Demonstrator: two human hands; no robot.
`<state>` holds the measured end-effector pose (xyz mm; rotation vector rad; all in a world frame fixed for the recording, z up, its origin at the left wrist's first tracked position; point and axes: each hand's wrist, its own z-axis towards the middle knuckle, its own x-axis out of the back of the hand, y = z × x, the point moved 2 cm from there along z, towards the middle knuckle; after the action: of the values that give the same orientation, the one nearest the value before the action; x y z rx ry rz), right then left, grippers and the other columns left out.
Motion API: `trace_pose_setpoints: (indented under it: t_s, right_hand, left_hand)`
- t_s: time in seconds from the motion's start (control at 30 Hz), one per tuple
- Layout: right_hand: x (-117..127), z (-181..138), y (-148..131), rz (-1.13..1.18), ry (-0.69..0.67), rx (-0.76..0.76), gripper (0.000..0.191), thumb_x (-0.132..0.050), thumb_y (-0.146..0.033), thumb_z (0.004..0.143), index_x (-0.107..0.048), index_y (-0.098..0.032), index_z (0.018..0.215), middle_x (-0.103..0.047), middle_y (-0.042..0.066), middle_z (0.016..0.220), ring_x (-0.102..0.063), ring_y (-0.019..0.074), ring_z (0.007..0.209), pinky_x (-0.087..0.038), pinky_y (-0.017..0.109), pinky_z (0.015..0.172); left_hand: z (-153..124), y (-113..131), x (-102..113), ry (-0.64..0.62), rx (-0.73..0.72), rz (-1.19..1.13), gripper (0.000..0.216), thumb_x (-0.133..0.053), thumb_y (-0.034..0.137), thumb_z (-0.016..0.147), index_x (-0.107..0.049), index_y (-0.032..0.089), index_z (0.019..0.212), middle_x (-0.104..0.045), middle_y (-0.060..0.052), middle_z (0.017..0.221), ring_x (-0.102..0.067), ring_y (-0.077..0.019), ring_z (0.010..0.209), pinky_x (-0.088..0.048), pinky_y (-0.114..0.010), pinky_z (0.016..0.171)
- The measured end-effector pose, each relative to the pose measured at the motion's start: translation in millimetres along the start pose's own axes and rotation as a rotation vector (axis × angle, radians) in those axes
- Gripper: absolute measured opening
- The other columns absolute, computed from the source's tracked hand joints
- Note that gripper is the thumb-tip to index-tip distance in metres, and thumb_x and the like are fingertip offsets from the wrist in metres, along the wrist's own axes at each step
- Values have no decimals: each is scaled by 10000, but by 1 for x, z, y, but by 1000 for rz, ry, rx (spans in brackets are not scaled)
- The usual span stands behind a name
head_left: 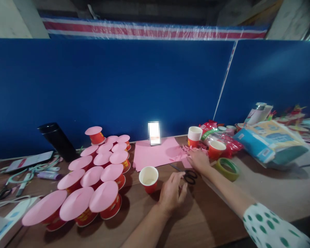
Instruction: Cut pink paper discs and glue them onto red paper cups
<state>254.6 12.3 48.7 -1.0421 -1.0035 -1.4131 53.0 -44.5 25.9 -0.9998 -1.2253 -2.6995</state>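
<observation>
My right hand (199, 161) reaches forward into a small heap of pink paper scraps (181, 155), its fingers bent down over them; the fingertips are partly hidden. My left hand (172, 191) hovers low over the table with loosely bent fingers and the thumb apart, and I see nothing held in it. Close to its fingertips lie black-handled scissors (190, 176). Just left of that hand stands an uncovered red paper cup (148, 179) with a white inside. Behind it, pink paper sheets (152, 153) lie flat.
At left, several red cups bear pink paper discs (103, 196). A black bottle (57, 141) leans behind them. To the right are stacked cups (195, 136), another cup (217, 149), green tape (227, 168) and a blue-yellow package (274, 143). A blue partition (119, 86) closes off the back.
</observation>
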Motion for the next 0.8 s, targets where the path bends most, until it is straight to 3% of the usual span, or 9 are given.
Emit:
trace_pose_setpoints:
  t_s: [0.1,0.23,0.4,0.53,0.67,0.7,0.8]
  right_hand:
    - [-2,-28,-8,182,-82,67,253,-484,-388,885,-656,-206,918,-672,52,886,-599,187,799,-422,272,680]
    - [-3,-59,-14,354,-106,238,246,-603,-381,802,-645,-212,976,-645,77,943,-582,232,876,-416,313,724]
    - [9,-68,-9,413,-207,114,210,-637,-373,757,-571,-176,786,-622,56,760,-568,212,696,-377,291,587]
    - [20,-61,-2,481,-236,111,83,-561,-250,796,-536,-181,834,-618,26,738,-575,185,681,-384,268,588]
    - [13,-41,8,262,-124,89,312,-437,-189,870,-501,-123,1168,-655,119,988,-612,218,865,-420,292,716]
    - [9,-35,9,131,-123,87,317,-431,-190,874,-522,-104,1165,-652,151,1015,-611,243,904,-418,313,750]
    - [-1,-21,8,45,-158,118,259,-510,-276,856,-648,-78,949,-664,199,950,-609,305,907,-411,353,782]
  left_hand:
    - [1,-2,0,51,41,-16,333,-470,224,872,-496,212,1204,-606,-79,1074,-596,-199,958,-495,-338,839]
    - [1,-3,-2,64,65,-54,331,-472,227,873,-502,218,1203,-606,-78,1059,-603,-189,882,-500,-322,786]
    - [1,-5,-2,71,90,-71,335,-483,211,862,-504,205,1196,-601,-74,1037,-588,-165,781,-488,-318,751]
    - [2,-7,-2,105,121,-81,328,-478,208,863,-502,195,1190,-596,-73,1019,-581,-163,780,-479,-315,751]
    - [2,-8,-3,122,120,-123,331,-481,195,857,-502,195,1188,-590,-75,1022,-586,-163,804,-479,-296,729]
    - [2,-8,-3,120,115,-129,335,-480,193,857,-500,195,1192,-589,-76,1023,-587,-164,811,-480,-295,726]
    - [1,-9,-3,116,104,-127,330,-475,197,863,-499,191,1191,-586,-80,1027,-584,-170,835,-481,-298,730]
